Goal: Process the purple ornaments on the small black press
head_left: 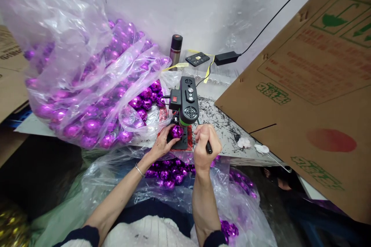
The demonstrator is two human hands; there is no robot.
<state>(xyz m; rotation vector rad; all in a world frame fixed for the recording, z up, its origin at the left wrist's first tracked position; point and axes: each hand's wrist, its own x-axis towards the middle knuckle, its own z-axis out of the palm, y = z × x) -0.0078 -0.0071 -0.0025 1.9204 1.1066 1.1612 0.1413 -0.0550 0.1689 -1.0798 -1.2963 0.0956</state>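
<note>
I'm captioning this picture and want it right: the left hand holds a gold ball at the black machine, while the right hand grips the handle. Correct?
Not quite: the head view shows that the ball is purple, not gold. The left hand does hold it at the black machine, while the right hand grips the handle.

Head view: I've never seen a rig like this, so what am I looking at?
There is no robot: these are a person's bare hands, in one picture from a camera on the head, looking forward and down. The left hand holds a shiny purple ball at the foot of a black machine. The right hand grips a lever beside it. Dark slivers litter the table. A clear bag of purple balls sits on the left, a bottle stands behind, and a carton fills the right.
</note>
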